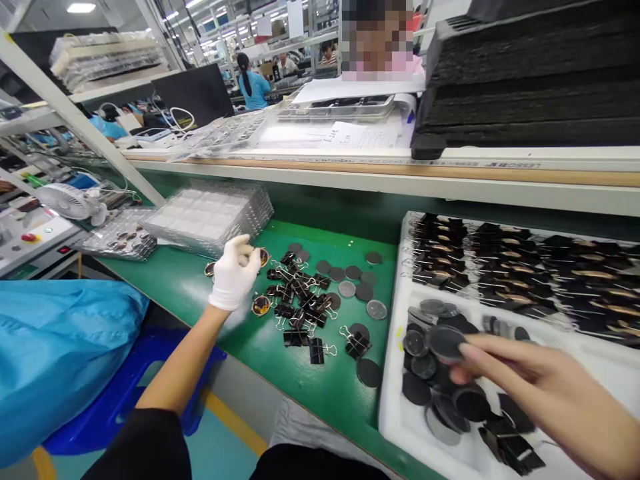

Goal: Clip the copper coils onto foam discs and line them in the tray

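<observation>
My left hand (234, 273), in a white glove, is over the green table with its fingers curled. At its fingertips is a small round gold-rimmed piece (263, 257), which it appears to pinch. A similar gold-rimmed piece (261, 305) lies on the table just below, and another (210, 269) shows partly behind the glove. My bare right hand (540, 387) pinches a dark round disc (447, 343) between thumb and fingers. Beneath it, a white foam tray (393, 407) contains a pile of black and grey discs (443, 417) and some black binder clips (510, 447).
Loose black binder clips (303, 290) and scattered discs (364, 291) cover the table's middle. Clipped pieces stand in rows (517, 257) in the tray's far part. Stacked clear plastic trays (210, 213) are at the left. A shelf edge (350, 177) crosses above; people are beyond it.
</observation>
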Tool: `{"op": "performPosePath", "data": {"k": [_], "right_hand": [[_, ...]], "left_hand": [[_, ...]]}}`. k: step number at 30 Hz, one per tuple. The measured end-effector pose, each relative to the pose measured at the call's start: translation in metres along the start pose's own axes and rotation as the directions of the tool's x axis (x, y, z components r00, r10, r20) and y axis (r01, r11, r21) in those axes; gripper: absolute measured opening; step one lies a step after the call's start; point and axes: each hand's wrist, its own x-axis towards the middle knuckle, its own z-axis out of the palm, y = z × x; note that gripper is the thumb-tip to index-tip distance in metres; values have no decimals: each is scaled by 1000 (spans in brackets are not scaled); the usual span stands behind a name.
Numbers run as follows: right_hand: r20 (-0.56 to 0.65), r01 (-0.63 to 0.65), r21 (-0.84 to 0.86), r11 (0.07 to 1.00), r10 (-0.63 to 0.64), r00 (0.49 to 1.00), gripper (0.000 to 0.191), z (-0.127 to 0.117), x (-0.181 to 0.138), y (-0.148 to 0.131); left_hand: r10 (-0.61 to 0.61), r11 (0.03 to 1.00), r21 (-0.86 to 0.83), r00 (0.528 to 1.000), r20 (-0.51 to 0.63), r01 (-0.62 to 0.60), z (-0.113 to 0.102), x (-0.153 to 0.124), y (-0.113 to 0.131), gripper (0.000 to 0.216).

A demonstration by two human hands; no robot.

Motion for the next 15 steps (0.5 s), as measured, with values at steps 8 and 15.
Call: {"op": "performPosePath", "data": {"k": [8,15], "right_hand": [[-235,611,-349,711,-697,677,28,30,26,-54],[-236,529,-180,829,-559,795,20,21,32,-46]], "left_hand": [[294,718,-659,759,581,226,9,-8,184,27],[356,499,-795,754,551,345,28,-17,205,22]]}}
